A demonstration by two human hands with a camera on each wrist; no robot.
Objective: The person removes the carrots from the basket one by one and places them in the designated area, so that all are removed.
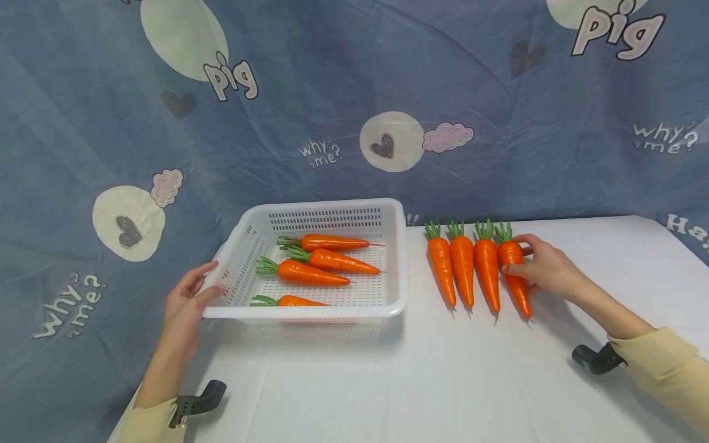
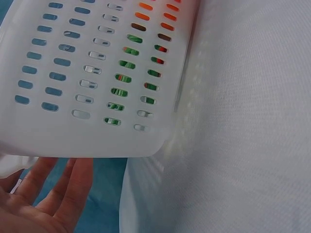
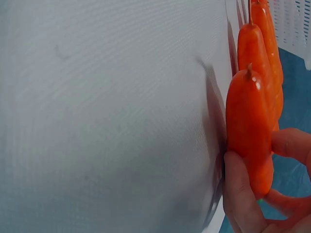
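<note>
A white perforated plastic basket [image 1: 396,258] stands on the left part of the table, with several orange carrots [image 1: 312,272] with green tops lying inside. My left hand [image 1: 185,306] holds the basket's left rim, thumb over the edge; in the left wrist view its fingers [image 2: 73,189] show beyond the basket wall. To the right of the basket, several more carrots [image 1: 464,271] lie side by side, tops pointing away from me. My right hand [image 1: 545,264] grips the rightmost carrot [image 1: 515,283] near its top, and the right wrist view shows fingers [image 3: 238,189] on both its sides.
A white cloth [image 1: 354,375] covers the table. Behind it hangs a blue printed curtain [image 1: 310,80], which also drops past the table's left side. A dark wrist mount [image 1: 202,400] sits at the left sleeve and another mount [image 1: 598,359] at the right sleeve.
</note>
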